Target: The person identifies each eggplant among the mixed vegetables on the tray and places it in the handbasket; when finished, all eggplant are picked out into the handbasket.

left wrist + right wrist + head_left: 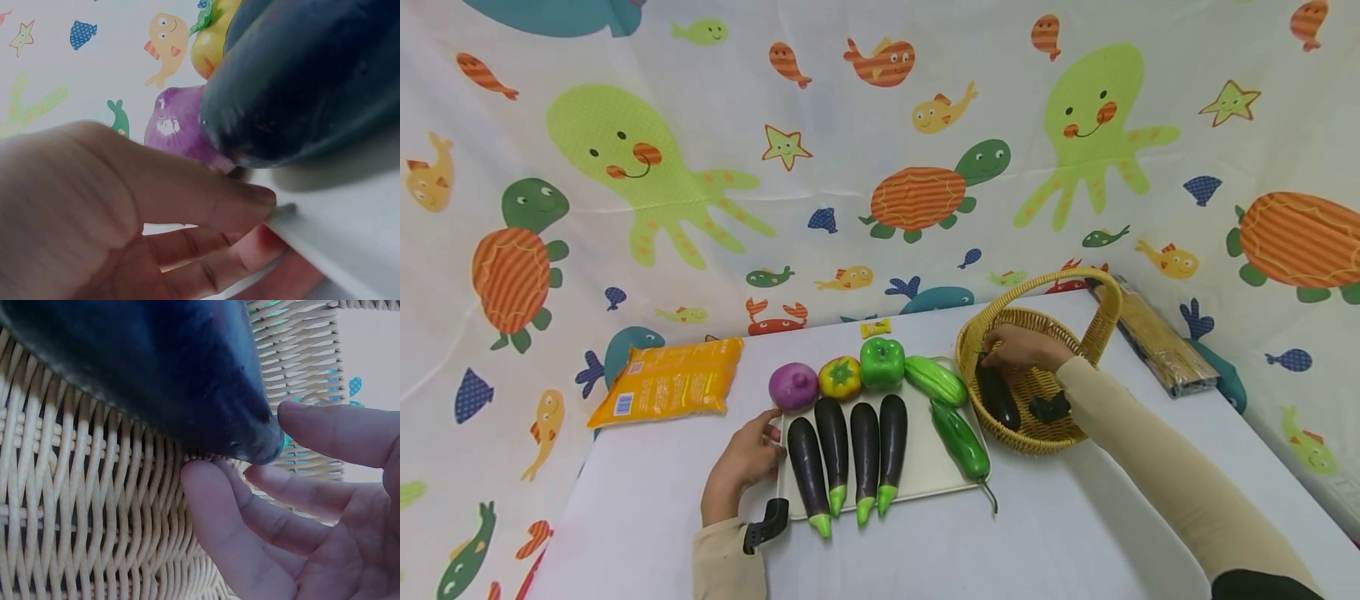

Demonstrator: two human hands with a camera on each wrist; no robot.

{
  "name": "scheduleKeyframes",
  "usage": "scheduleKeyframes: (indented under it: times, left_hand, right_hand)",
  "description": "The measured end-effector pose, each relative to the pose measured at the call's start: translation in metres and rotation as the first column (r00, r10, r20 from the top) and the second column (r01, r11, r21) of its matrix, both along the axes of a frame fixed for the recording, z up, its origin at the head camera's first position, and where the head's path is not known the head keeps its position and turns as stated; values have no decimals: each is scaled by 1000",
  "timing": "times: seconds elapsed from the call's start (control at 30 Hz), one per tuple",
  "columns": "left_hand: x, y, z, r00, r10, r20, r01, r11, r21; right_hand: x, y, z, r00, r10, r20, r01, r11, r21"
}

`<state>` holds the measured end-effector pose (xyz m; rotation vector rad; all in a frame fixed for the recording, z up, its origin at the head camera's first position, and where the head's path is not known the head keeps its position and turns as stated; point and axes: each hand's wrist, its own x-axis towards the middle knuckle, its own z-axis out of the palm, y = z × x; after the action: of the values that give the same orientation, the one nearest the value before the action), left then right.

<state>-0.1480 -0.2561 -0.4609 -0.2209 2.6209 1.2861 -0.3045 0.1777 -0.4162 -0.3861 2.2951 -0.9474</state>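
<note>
My left hand (747, 458) pinches the left rim of a cream tray (917, 475), thumb above and fingers beneath in the left wrist view. Several dark eggplants (865, 450) with green stem ends lie side by side on the tray, stems overhanging the near edge. Inside a wicker basket (1026, 446) at the right, another eggplant (997, 398) leans against the wall. Around that eggplant's blunt end is my right hand (1022, 348); in the right wrist view its thumb and fingers (212, 500) are spread loosely beside the tip, without a visible grip.
A purple onion (793, 386), a yellow pepper (840, 377), a green bell pepper (882, 363), a cucumber (936, 381) and a long green pepper (961, 442) are at the tray. An orange packet (670, 383) lies left; a plastic-wrapped bundle (1161, 346) lies right. The basket handle arches overhead.
</note>
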Motion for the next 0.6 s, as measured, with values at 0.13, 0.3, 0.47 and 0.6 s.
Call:
scheduleKeyframes:
  times: [0.13,0.3,0.47,0.6]
  left_hand:
    - [0,0,0,1000,1,-2,-1,1000,5]
    - [1,0,1,1000,-3,0,3,1000,-5]
    - [0,0,2,1000,-5,-3,5,1000,-6]
    - [0,1,1,1000,-1,2,1,1000,-5]
  right_hand:
    - [3,4,6,996,27,-89,-23,999,48]
    - [23,12,21,963,79,-259,-37,986,165]
    - [58,20,26,945,99,-311,-18,967,253]
    - [97,17,30,884,56,-463,89,955,284]
